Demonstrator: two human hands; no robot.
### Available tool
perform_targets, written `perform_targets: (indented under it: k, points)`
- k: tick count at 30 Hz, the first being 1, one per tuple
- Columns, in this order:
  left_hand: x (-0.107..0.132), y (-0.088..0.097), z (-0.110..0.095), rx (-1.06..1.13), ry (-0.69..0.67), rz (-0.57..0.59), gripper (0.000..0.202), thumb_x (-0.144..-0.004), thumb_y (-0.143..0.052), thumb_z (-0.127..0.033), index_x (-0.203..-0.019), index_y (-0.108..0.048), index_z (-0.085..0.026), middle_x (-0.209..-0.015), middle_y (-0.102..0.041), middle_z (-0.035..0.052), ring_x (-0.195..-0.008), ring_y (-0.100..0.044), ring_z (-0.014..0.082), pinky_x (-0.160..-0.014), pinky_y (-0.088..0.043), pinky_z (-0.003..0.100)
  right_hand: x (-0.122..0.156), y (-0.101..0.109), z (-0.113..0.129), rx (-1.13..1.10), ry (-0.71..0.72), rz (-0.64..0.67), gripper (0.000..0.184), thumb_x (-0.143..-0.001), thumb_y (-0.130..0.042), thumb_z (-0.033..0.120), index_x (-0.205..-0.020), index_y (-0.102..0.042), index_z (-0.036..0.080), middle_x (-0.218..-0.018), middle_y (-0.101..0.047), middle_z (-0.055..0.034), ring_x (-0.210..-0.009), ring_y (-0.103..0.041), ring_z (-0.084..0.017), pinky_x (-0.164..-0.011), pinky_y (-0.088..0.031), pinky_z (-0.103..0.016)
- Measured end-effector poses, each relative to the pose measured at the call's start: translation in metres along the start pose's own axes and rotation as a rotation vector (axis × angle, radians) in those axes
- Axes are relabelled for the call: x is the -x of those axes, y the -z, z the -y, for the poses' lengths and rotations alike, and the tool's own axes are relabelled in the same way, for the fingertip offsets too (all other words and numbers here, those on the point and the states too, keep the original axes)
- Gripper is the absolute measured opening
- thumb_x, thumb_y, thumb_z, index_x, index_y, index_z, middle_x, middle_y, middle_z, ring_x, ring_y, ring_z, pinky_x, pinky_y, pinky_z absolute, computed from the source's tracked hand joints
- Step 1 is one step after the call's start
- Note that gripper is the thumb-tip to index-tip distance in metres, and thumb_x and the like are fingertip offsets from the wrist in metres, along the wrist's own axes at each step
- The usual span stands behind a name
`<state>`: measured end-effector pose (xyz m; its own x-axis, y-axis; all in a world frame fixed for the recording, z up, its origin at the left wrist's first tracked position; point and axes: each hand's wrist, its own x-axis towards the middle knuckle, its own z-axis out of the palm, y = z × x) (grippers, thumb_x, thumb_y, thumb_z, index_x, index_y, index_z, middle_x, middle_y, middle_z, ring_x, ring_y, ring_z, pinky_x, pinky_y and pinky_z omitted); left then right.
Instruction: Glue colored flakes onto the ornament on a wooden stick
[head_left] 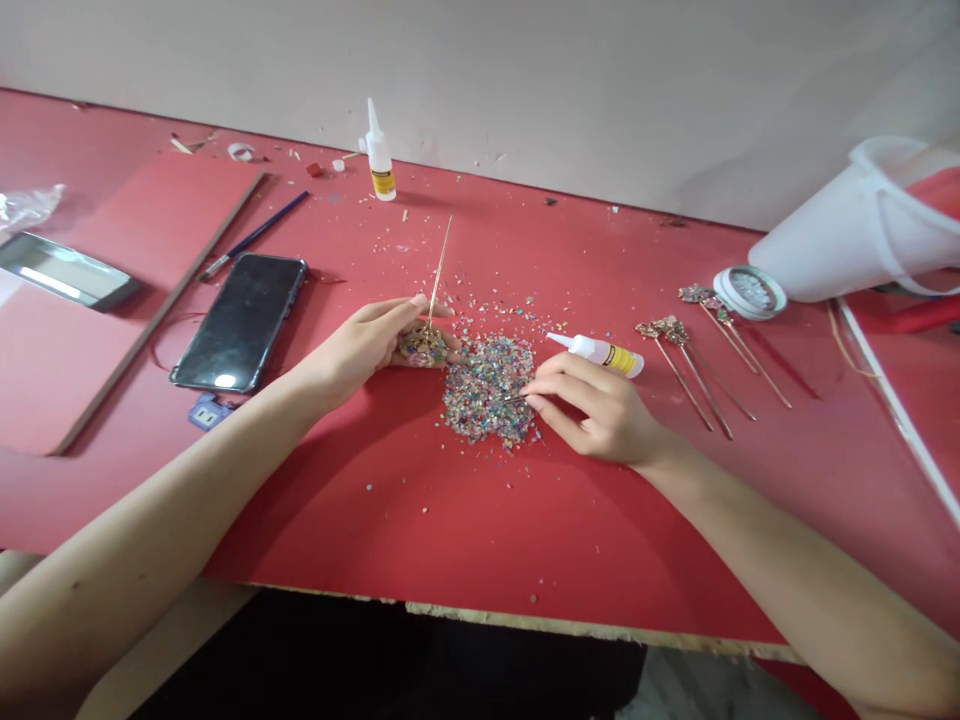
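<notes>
My left hand [364, 345] is closed around a gold hairpin [424, 344]. Its ornate head, dotted with coloured bits, faces up at my fingers, and the thin stem points away from me. Beside it on the red table lies a pile of small multicoloured chips [484, 400]. My right hand [600, 405] pinches a thin, dark metal tool, which looks like tweezers [513, 397]; the tip reaches into the pile's right side. Whether a chip is caught in the tip is too small to tell. Just behind my right hand a glue bottle [615, 357] lies on its side.
Several more hairpins [679, 335] lie at right near a round white lid [750, 292] and a tipped white pitcher [832, 240]. Another glue bottle [380, 170] stands at the back. A phone [240, 320], a paintbrush [255, 235] and a board [142, 270] are at left.
</notes>
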<state>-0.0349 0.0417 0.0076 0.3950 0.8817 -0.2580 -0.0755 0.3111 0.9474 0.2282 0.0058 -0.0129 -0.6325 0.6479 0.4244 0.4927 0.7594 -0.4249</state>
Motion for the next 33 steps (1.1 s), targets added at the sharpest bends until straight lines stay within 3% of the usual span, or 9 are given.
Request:
perform_targets:
  k: [9,15,21,33]
  points:
    - [0.002,-0.002,-0.004,-0.005,0.013,-0.011,0.039,-0.091,-0.043,-0.036,-0.117,-0.057,-0.01,-0.091,-0.071,0.0113,-0.083,-0.067,0.0186,-0.081,-0.051,0.032,0.003,0.002,-0.009,0.091,0.063,0.054,0.014,-0.083,-0.054,0.019,-0.093,-0.062,0.024,-0.085,-0.062,-0.0026,-0.075,-0.059,-0.014,-0.067,-0.049,-0.03]
    - [0.001,-0.003,-0.005,-0.008,0.022,-0.037,0.041,-0.091,-0.042,-0.035,-0.119,-0.055,-0.009,-0.094,-0.07,0.0128,-0.084,-0.068,0.0193,-0.082,-0.051,0.034,0.002,0.002,-0.004,0.105,0.178,0.099,0.016,-0.083,-0.055,0.018,-0.096,-0.062,0.023,-0.087,-0.064,-0.0027,-0.077,-0.06,-0.013,-0.064,-0.049,-0.027]
    - [0.001,-0.003,-0.003,0.004,0.02,-0.027,0.04,-0.092,-0.042,-0.034,-0.119,-0.055,-0.007,-0.094,-0.07,0.0135,-0.085,-0.068,0.0202,-0.083,-0.051,0.034,0.003,0.002,-0.007,0.121,0.15,0.045,0.015,-0.082,-0.056,0.017,-0.094,-0.062,0.023,-0.087,-0.063,-0.0032,-0.074,-0.06,-0.013,-0.064,-0.049,-0.027]
    - [0.001,-0.003,-0.004,-0.024,0.015,-0.015,0.041,-0.092,-0.04,-0.034,-0.12,-0.054,-0.007,-0.098,-0.07,0.0147,-0.084,-0.068,0.0184,-0.082,-0.052,0.032,0.0,0.0,0.004,0.141,0.259,0.118,0.012,-0.084,-0.056,0.016,-0.095,-0.06,0.017,-0.086,-0.063,-0.0042,-0.078,-0.059,-0.012,-0.067,-0.05,-0.025]
